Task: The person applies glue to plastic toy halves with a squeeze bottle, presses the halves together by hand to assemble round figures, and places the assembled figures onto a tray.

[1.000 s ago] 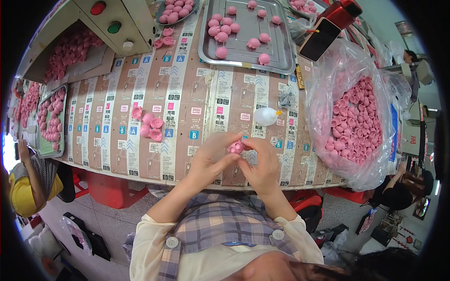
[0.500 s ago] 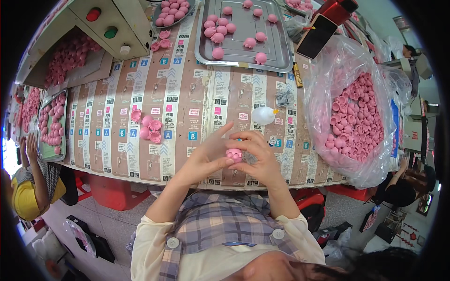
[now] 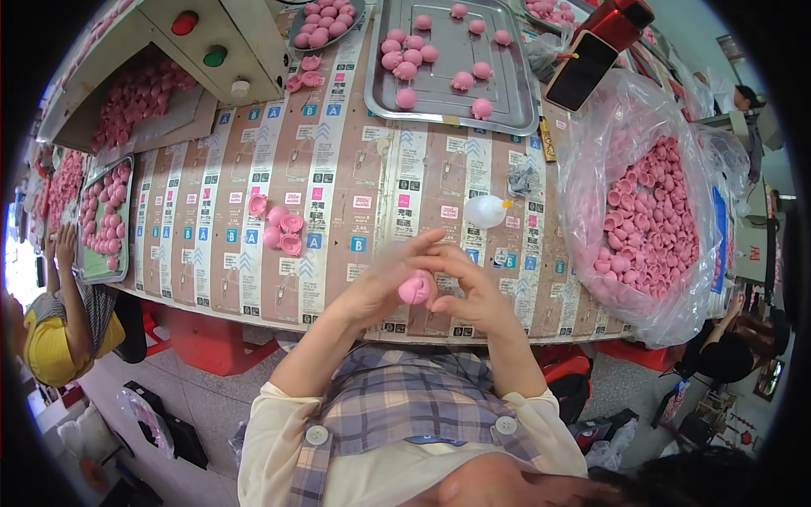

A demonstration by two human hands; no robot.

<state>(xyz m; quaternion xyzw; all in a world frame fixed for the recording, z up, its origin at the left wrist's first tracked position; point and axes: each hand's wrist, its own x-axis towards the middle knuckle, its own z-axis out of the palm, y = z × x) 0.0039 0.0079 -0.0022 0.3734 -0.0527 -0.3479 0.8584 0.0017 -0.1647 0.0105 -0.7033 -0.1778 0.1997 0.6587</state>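
A small pink plastic ball (image 3: 415, 291) with a seam line on its surface is between my two hands, above the near edge of the table. My left hand (image 3: 377, 287) bears it against the inner side of the fingers; those fingers are partly smeared by motion. Curled over it from the other side is my right hand (image 3: 473, 291), its thumb tip at the ball's right side. Farther left on the table lie several pink half shells and a ball (image 3: 274, 237). Beyond my right hand rests a white rounded bottle (image 3: 484, 211) with a yellow tip.
A metal tray (image 3: 456, 120) with pink balls stands at the back. On the right is a clear plastic bag (image 3: 583, 253) full of pink half shells. A phone (image 3: 583, 71), a machine with buttons (image 3: 245, 51) and a left-hand tray (image 3: 127, 253) surround the table (image 3: 338, 211).
The ball has turned and shifted slightly left and down in my hands, now showing a seam instead of its detailed side. The right thumb has moved away from the left one. The view has shifted slightly.
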